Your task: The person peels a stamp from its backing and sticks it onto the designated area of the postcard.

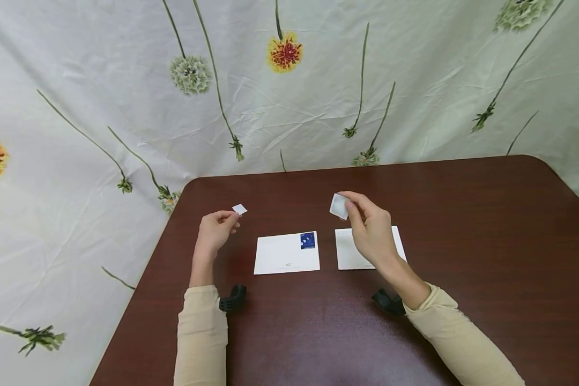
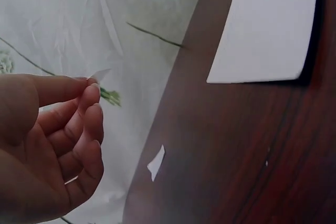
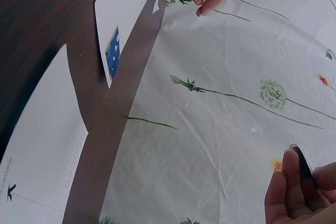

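My left hand (image 1: pixel 215 233) pinches a thin white slip of paper (image 2: pixel 101 74) between thumb and forefinger, left of the stamped postcard. In the head view a small white piece (image 1: pixel 240 208) shows at those fingertips. My right hand (image 1: pixel 372 230) pinches a small square stamp (image 1: pixel 339 206) above the right postcard, its pale side toward the head camera; a dark side (image 3: pixel 303 166) shows in the right wrist view. The left postcard (image 1: pixel 280 255) bears a blue stamp (image 1: pixel 307 240) at its upper right corner. Partly hidden by my right hand, the other postcard (image 1: pixel 349 252) lies beside it.
A white paper scrap (image 2: pixel 156 163) lies on the dark red-brown table (image 1: pixel 299 321) near its edge. A flower-printed cloth (image 1: pixel 125 107) hangs behind and to the left. Dark wrist camera mounts (image 1: pixel 234 298) stick out from both sleeves.
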The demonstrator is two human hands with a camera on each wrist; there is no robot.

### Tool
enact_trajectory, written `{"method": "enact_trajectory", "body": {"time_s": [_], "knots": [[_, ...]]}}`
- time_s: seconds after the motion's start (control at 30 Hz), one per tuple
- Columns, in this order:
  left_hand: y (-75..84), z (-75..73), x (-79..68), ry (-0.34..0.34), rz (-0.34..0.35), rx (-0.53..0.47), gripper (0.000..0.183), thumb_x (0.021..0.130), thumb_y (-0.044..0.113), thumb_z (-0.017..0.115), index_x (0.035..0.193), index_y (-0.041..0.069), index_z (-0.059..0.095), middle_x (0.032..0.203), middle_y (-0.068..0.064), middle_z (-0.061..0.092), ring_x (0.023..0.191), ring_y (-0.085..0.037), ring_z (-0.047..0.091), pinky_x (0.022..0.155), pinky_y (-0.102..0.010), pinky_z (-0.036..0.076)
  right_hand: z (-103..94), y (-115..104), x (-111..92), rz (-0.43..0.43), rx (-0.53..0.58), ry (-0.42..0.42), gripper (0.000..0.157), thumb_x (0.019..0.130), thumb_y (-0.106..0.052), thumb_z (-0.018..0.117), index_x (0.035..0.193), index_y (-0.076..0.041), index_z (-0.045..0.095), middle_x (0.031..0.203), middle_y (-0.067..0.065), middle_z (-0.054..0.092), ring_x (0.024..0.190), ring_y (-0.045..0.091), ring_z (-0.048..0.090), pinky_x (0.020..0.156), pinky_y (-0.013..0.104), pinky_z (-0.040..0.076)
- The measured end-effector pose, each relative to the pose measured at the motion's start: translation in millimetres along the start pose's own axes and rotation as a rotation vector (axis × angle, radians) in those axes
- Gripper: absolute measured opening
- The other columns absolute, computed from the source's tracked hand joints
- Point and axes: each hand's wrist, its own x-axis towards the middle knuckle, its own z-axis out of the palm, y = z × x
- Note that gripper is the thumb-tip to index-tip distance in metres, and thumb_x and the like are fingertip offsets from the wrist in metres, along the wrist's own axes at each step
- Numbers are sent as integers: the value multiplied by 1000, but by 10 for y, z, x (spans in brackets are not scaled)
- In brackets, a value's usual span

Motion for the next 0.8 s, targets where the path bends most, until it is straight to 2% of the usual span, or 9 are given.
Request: {"method": "enact_trajectory", "body": {"time_s": [0.23, 0.37, 0.57, 0.8], "knots": [[-122, -75, 11, -108, -91, 49, 30, 99, 16, 53, 115, -7, 62, 87, -10, 66, 82, -25, 59, 80, -37, 44, 3, -3, -8, 3, -1, -6, 22, 95, 1, 54, 112, -2, 67, 74, 8, 63, 56, 15, 47, 50, 19, 36], [-166, -114, 7, -149, -130, 78, 29, 99, 13, 51, 115, -9, 62, 83, -7, 65, 75, -19, 56, 75, -34, 44, 4, -1, -11, 2, -4, -14, 22, 95, 1, 54, 113, -2, 66, 75, 9, 63, 56, 16, 47, 50, 19, 36], [-205, -145, 1, -171, -193, 112, 28, 98, 13, 52, 111, -9, 63, 75, -1, 62, 67, -14, 53, 63, -29, 42, 5, -2, -15, 6, -5, -24, 22, 95, 2, 54, 114, -2, 66, 78, 10, 65, 58, 16, 48, 50, 20, 36], [-250, -175, 0, -168, -225, 131, 28, 98, 16, 52, 110, -8, 62, 77, -2, 62, 68, -14, 53, 63, -28, 43, 12, -4, -18, 3, -9, -24, 22, 95, 2, 54, 113, -1, 66, 78, 10, 65, 58, 17, 48, 50, 20, 37]]}}
